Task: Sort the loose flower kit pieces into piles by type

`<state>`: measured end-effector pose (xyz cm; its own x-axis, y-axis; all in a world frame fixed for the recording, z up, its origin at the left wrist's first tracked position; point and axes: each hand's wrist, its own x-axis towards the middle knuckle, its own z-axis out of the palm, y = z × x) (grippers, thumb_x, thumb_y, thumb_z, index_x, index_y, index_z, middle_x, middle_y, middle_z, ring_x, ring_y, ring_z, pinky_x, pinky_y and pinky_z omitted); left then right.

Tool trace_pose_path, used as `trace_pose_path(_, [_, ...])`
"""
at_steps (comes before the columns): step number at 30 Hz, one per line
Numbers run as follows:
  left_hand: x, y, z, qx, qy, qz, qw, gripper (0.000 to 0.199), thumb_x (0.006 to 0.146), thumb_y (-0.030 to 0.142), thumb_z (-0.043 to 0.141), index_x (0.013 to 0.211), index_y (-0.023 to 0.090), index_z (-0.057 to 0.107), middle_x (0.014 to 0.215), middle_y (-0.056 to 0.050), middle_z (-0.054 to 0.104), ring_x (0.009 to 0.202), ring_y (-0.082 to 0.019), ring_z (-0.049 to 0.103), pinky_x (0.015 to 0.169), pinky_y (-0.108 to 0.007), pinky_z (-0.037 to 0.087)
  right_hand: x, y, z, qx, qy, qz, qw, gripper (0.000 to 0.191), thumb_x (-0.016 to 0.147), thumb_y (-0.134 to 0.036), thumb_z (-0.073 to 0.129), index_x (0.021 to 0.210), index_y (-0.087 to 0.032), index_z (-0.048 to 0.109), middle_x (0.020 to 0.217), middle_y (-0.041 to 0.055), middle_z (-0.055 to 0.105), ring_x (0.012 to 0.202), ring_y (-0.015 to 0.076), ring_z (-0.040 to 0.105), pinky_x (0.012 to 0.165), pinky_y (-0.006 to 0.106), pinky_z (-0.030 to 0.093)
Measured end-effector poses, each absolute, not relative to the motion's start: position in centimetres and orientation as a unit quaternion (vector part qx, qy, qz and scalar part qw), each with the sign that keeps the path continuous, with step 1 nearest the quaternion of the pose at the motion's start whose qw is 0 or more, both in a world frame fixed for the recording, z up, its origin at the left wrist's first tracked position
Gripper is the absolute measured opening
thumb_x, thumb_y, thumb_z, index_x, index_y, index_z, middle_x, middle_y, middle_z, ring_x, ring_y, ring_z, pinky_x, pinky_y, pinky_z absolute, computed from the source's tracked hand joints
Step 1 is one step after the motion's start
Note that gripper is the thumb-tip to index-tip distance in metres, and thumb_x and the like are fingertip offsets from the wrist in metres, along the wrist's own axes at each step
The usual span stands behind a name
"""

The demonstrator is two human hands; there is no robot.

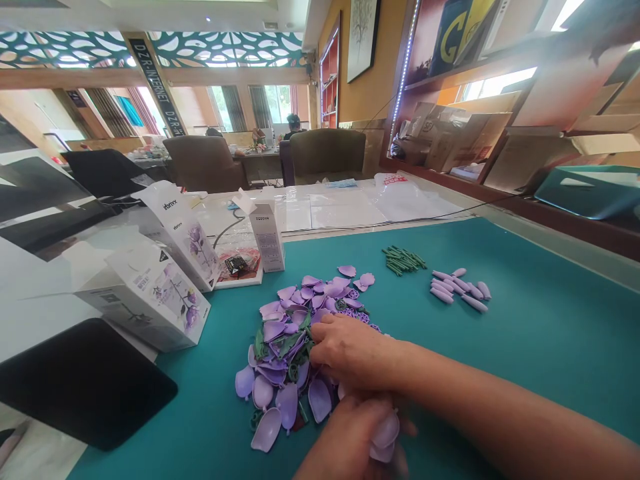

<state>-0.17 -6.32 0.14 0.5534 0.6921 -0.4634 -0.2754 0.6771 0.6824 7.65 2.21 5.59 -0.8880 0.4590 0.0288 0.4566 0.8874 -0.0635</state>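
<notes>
"What's the right hand doing?"

"The right hand [353, 350] lies on the heap of lilac plastic petals [280, 370] on a teal tabletop mat [525, 320]. Its fingers are close together, but their tips sink among the petals, so I can't tell whether they're clamped on anything."

"And the left hand [345, 443]?"

"Its fingers are curled together around two pale lilac petals [385, 432]. The bottom edge of the view cuts it off, and its thumb is hard to make out."

"What's nearby?"

"Beyond the heap lie thin dark-green plastic stems [403, 260] and slim lilac oblong pieces [457, 287]."
</notes>
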Motion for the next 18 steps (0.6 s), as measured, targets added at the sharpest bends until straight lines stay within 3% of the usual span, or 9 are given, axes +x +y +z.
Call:
trace_pose_path(6, [-0.1,-6.2,1.4,0.257,0.375,0.305,0.837,0.034,0.073,0.045,0.061,0.090,0.017,0.050,0.069,0.000,0.061,0.038,-0.007,0.048,0.036,-0.020,0.030,7.9,2.8,5.3,-0.254,-0.960,0.099,0.056,0.010,0.080,-0.014,0.062,0.079,-0.017,0.071,0.081,0.0040,0.058,0.076,0.0158,0.047,0.065,0.028,0.037])
trace_pose_path(9, [-0.2,-6.0,2.6,0.208,0.392,0.302,0.844,0.027,0.088,0.041,0.043,0.093,0.016,0.051,0.072,-0.001,0.061,0.042,-0.007,0.051,0.037,-0.020,0.036,8.2,3.3,5.7,-0.281,-0.927,0.225,0.107,0.007,0.080,-0.014,0.064,0.081,-0.016,0.071,0.085,0.0031,0.058,0.079,0.0126,0.051,0.069,0.024,0.040])
trace_pose_path(12, [-0.3,-5.9,3.5,0.167,0.395,0.314,0.847,0.039,0.096,0.038,0.022,0.097,0.015,0.053,0.072,-0.001,0.059,0.043,-0.008,0.051,0.037,-0.023,0.041,8.8,3.6,6.7,-0.296,-0.882,0.336,0.144,0.005,0.079,-0.013,0.065,0.081,-0.014,0.069,0.084,0.0013,0.058,0.077,0.0102,0.053,0.068,0.021,0.042])
trace_pose_path(18, [-0.5,-5.5,4.8,0.127,0.416,0.386,0.813,0.050,0.094,0.053,0.021,0.100,0.016,0.055,0.073,-0.002,0.060,0.047,-0.010,0.052,0.036,-0.023,0.042,10.9,3.8,9.8,-0.294,-0.848,0.400,0.184,0.005,0.081,-0.015,0.062,0.083,-0.014,0.067,0.083,0.0006,0.059,0.075,0.0093,0.054,0.066,0.020,0.043])
